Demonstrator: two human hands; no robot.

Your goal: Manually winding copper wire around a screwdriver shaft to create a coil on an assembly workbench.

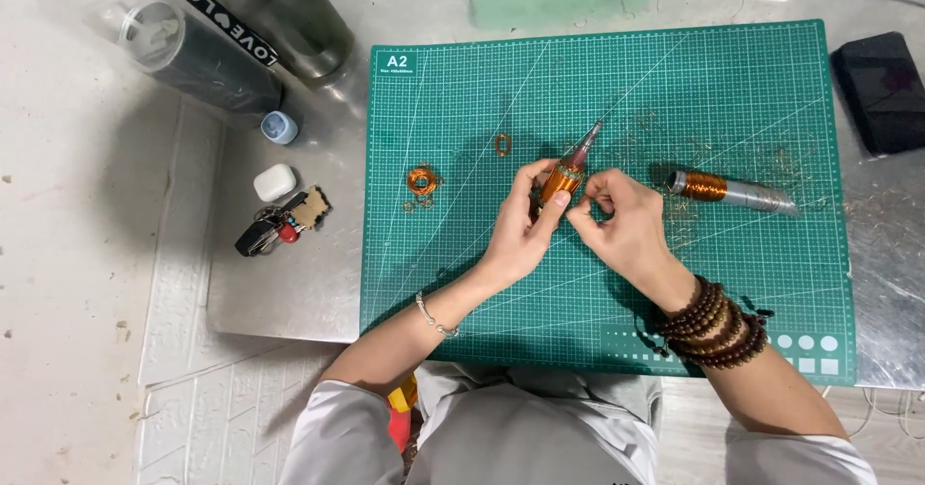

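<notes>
Hands are meeting over the middle of the green cutting mat (674, 283), which is lying on a grey metal table (289, 283). The left hand (520, 235) is closing its fingers around a tapered mandrel (570, 167) wound with copper wire, gripping it at the lower, copper-coloured end. The mandrel is pointing its dark tip toward 1 o'clock. The right hand (621, 220) is sitting just beside the mandrel at 3 o'clock of it, with thumb and forefinger pinching together near the winding; whether a strand of wire is lying between them is too fine to tell. A thin chain bracelet (436, 319) is hanging on the left wrist, and a stack of brown bead bracelets (715, 326) is wrapping the right wrist.

At 9 o'clock of the hands, a small copper coil (422, 179) is resting on the mat, with a smaller copper ring (503, 144) lying at 11 o'clock. At 3 o'clock, a second mandrel (737, 192), silver with a copper winding at its left end, is lying flat on the mat, well apart from the hands.

Off the mat at 9 o'clock, a bunch of keys (275, 227) and a small white case (275, 183) are lying on the table. Two dark bottles (251, 32) are lying at 10 o'clock. A black box (882, 90) is sitting at 2 o'clock, beside the mat's edge.
</notes>
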